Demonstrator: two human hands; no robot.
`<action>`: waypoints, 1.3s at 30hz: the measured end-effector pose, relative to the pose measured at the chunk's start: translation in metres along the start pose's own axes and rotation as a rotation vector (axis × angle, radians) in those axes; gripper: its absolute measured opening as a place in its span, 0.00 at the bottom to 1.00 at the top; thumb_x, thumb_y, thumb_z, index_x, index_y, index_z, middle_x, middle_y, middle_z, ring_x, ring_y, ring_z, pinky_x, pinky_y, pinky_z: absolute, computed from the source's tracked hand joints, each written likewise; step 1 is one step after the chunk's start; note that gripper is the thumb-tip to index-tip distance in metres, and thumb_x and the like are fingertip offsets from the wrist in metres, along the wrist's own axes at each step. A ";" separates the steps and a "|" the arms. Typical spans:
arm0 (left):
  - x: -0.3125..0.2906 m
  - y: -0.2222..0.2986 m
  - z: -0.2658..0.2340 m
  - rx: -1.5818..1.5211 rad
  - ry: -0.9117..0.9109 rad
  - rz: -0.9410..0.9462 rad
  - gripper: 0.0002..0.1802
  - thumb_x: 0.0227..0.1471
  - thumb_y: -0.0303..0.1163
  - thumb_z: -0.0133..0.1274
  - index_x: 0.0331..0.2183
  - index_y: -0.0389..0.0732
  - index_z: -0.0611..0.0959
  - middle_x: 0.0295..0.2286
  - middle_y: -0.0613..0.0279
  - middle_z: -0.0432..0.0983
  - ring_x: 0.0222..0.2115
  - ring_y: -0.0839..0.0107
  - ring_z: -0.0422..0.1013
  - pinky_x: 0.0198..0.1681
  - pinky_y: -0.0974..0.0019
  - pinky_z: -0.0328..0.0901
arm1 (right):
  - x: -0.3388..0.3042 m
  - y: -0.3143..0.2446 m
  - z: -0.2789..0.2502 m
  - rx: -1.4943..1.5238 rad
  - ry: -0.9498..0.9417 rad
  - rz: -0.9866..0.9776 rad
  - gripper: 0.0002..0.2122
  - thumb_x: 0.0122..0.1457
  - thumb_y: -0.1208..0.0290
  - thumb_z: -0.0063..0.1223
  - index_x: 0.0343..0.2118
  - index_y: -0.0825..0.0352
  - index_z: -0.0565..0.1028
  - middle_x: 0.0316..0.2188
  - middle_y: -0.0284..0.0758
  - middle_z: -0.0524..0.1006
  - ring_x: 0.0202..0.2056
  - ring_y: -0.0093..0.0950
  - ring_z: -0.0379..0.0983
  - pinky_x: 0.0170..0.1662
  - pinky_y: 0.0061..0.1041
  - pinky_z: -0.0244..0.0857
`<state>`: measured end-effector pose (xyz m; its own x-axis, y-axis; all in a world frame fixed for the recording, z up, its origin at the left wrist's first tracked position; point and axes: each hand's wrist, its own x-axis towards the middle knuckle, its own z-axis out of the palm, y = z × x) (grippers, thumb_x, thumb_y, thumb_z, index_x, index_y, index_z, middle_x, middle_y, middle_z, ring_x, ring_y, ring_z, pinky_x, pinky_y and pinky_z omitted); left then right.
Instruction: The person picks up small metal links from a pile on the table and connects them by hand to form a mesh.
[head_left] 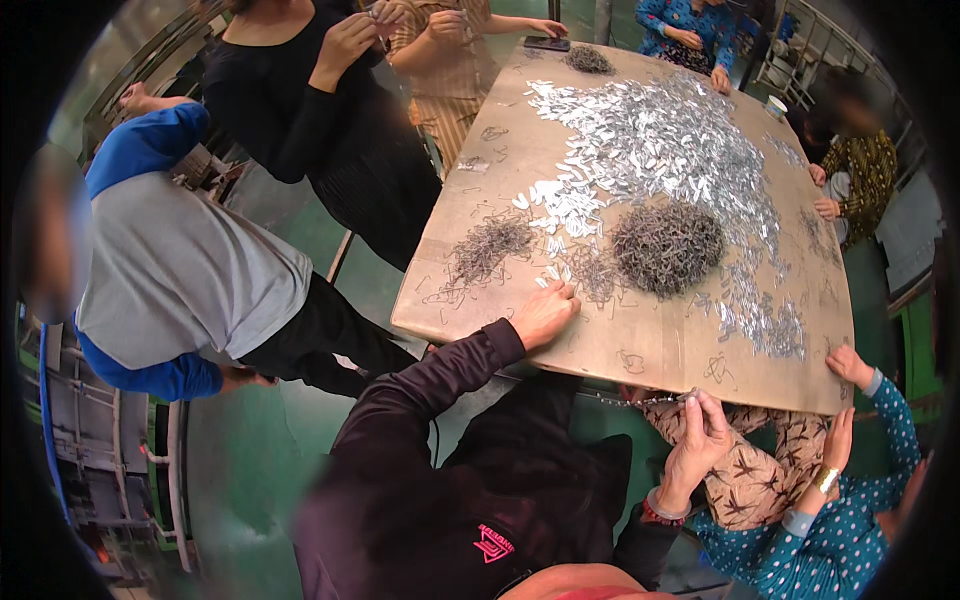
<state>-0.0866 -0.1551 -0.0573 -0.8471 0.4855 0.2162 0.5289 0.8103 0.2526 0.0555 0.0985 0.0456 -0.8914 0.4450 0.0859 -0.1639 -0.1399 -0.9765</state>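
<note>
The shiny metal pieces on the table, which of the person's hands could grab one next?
Probably the left hand: it rests on the table touching the metal pieces. The right hand is below the edge, pinching a wire part.

The person's left arm, in a dark long sleeve, is reaching forward and up from the lower middle of the view, bent slightly at the elbow. The left hand (545,312) is lying palm down with its fingers curled loosely and pointing to the right, knuckles uppermost. The right arm is coming in from the lower right, its forearm rising steeply, a red band and a pale band circling the wrist. The right hand (699,432) is being held raised, fingertips pinching together at the top.
</note>
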 end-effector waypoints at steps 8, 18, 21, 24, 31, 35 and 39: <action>0.004 0.012 0.010 -0.098 0.142 0.023 0.07 0.42 0.23 0.45 0.29 0.34 0.74 0.30 0.49 0.69 0.35 0.53 0.67 0.37 0.56 0.65 | 0.000 -0.005 -0.008 -0.055 0.003 -0.139 0.07 0.52 0.88 0.51 0.34 0.75 0.75 0.34 0.33 0.74 0.33 0.17 0.69 0.38 0.14 0.63; 0.014 0.140 -0.087 -1.230 0.064 0.085 0.05 0.52 0.25 0.51 0.33 0.35 0.76 0.30 0.60 0.72 0.34 0.72 0.70 0.35 0.68 0.67 | -0.005 -0.002 -0.002 -0.084 -0.030 -0.185 0.09 0.52 0.88 0.51 0.37 0.75 0.74 0.32 0.33 0.73 0.33 0.19 0.71 0.39 0.17 0.67; 0.011 0.157 -0.091 -1.239 0.113 0.258 0.05 0.51 0.25 0.53 0.33 0.35 0.77 0.34 0.60 0.71 0.36 0.71 0.69 0.36 0.68 0.67 | -0.008 -0.002 0.003 -0.016 -0.041 -0.182 0.09 0.52 0.88 0.51 0.37 0.76 0.74 0.31 0.33 0.73 0.33 0.20 0.71 0.39 0.17 0.68; 0.009 0.167 -0.084 -1.084 0.177 0.262 0.06 0.48 0.25 0.55 0.31 0.36 0.78 0.34 0.59 0.71 0.37 0.63 0.69 0.40 0.65 0.65 | -0.012 -0.003 0.002 -0.042 -0.031 -0.184 0.09 0.52 0.88 0.51 0.37 0.76 0.74 0.31 0.32 0.72 0.33 0.20 0.71 0.38 0.17 0.68; 0.012 0.179 -0.065 -1.142 0.197 0.226 0.06 0.49 0.20 0.52 0.33 0.34 0.78 0.34 0.58 0.74 0.35 0.66 0.72 0.38 0.67 0.67 | -0.014 -0.004 -0.003 -0.096 0.036 -0.122 0.14 0.51 0.88 0.52 0.43 0.76 0.73 0.31 0.33 0.74 0.33 0.19 0.72 0.41 0.17 0.68; 0.004 0.171 -0.077 -1.138 0.178 0.111 0.04 0.50 0.20 0.51 0.32 0.34 0.78 0.30 0.59 0.78 0.33 0.73 0.74 0.37 0.71 0.68 | 0.011 -0.004 -0.017 -0.118 -0.044 -0.162 0.17 0.56 0.81 0.50 0.49 0.75 0.69 0.28 0.32 0.74 0.29 0.18 0.69 0.34 0.16 0.65; 0.011 0.173 -0.066 -1.279 0.122 0.049 0.03 0.53 0.22 0.50 0.32 0.33 0.77 0.29 0.61 0.78 0.30 0.78 0.70 0.38 0.74 0.65 | 0.108 0.054 -0.079 -0.470 0.007 -0.121 0.13 0.57 0.72 0.50 0.42 0.73 0.75 0.30 0.32 0.77 0.30 0.17 0.71 0.37 0.15 0.64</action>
<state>-0.0013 -0.0312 0.0513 -0.8512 0.4173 0.3182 0.2904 -0.1305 0.9480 -0.0161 0.2094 -0.0134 -0.8747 0.4394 0.2044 -0.0561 0.3270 -0.9434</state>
